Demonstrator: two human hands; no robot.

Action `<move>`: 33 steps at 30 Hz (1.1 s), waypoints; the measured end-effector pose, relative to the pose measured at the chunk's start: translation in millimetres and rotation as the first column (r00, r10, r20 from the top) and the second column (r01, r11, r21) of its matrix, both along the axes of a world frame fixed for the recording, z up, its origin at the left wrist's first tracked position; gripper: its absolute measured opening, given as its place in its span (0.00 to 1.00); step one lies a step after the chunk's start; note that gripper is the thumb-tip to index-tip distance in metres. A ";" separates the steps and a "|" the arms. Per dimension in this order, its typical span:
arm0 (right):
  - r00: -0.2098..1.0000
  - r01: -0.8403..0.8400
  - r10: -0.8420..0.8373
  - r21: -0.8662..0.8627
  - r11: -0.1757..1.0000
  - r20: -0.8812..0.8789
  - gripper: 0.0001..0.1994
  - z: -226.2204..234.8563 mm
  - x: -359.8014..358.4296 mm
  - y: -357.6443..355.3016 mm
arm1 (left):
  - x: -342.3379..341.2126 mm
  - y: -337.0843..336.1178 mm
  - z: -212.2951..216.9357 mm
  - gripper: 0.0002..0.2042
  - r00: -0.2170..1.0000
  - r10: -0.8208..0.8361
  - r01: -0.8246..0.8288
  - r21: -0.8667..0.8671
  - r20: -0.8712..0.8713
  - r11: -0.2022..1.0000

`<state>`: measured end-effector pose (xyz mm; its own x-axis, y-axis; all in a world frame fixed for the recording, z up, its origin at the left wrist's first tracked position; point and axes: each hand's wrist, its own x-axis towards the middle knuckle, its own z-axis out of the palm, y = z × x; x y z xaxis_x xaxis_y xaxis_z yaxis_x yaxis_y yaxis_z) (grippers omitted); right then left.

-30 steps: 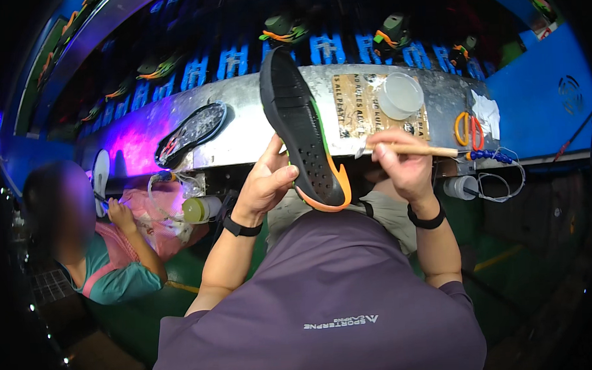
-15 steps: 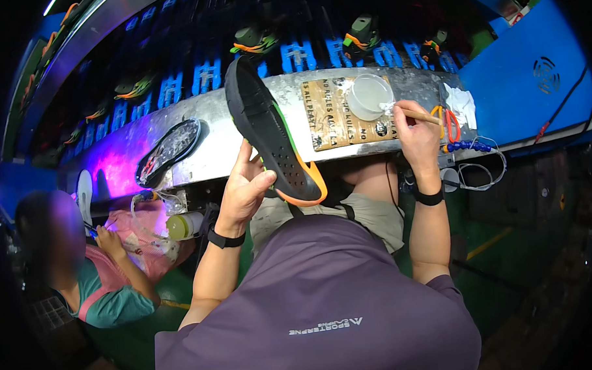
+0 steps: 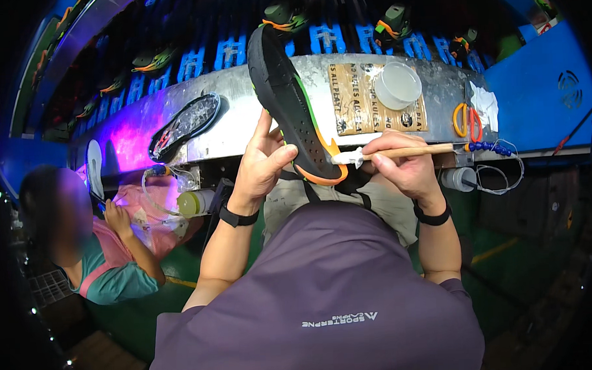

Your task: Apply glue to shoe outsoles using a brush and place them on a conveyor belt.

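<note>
**Brush tip at heel end of held sole**

Left hand (image 3: pixel 259 170): clenched on a black shoe sole (image 3: pixel 286 100), thumb and fingers wrapped around its lower part. The sole is held up off the desk (image 3: pixel 242 131), long axis running steeply from near the person's chest up and slightly left, toe end highest. Orange trim shows around the lower, heel end; a green edge runs along the right side.

Right hand (image 3: pixel 403 165): closed around a wooden-handled brush (image 3: pixel 399 152). Handle lies close to level, pointing left; white bristle tip sits at the lower right edge of the sole, just above the orange rim, touching or nearly so — cannot tell which.

Key relation: the sole lies to the left of the right-hand grip, with the brush axis roughly crosswise to the sole's long axis. The heel end is the part nearest both hands; the toe end is well away from the brush.

Surroundings: a round translucent white pot (image 3: pixel 397 85) on the desk, above the right hand. Orange-handled scissors (image 3: pixel 468 119) further right. A second sole (image 3: pixel 186 123) lies flat on the desk to the left under purple light. A co-worker's hand (image 3: pixel 118 214) at lower left, apart from the person's own.
</note>
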<state>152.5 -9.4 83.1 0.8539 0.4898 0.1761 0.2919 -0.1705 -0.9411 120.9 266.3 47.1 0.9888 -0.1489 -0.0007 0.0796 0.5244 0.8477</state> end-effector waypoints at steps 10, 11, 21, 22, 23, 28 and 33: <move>0.994 0.103 -0.103 0.025 0.994 0.028 0.05 -12.5 3.5 13.8 | -3.6 1.3 2.4 0.49 0.988 -0.152 0.149 0.157 0.009 0.976; 0.992 0.102 -0.106 0.052 0.993 0.071 0.05 -13.3 3.9 13.4 | -3.6 0.8 2.6 0.49 0.988 -0.152 0.149 0.157 0.008 0.976; 0.998 0.022 -0.021 0.017 1.000 -0.056 0.05 -16.1 0.7 13.6 | -6.9 -0.8 1.9 0.47 0.986 -0.155 0.158 0.048 -0.055 0.986; 0.998 0.052 -0.050 0.061 0.997 -0.036 0.05 -16.5 2.3 15.7 | -7.2 -1.0 1.1 0.46 0.981 -0.178 0.180 0.020 -0.071 0.984; 0.997 0.063 -0.060 0.066 0.996 -0.045 0.05 -16.6 3.6 16.0 | -7.8 -2.0 0.8 0.46 0.981 -0.179 0.181 0.020 -0.070 0.983; 0.986 0.164 -0.165 0.047 0.985 0.009 0.06 -17.8 17.0 18.7 | -8.2 -0.3 2.7 0.44 0.964 -0.240 0.228 -0.106 -0.117 0.968; 0.927 0.367 -0.376 0.177 0.913 0.015 0.06 -7.6 35.8 -2.7 | -13.7 5.5 -10.2 0.45 0.982 -0.160 0.148 -0.115 -0.100 0.982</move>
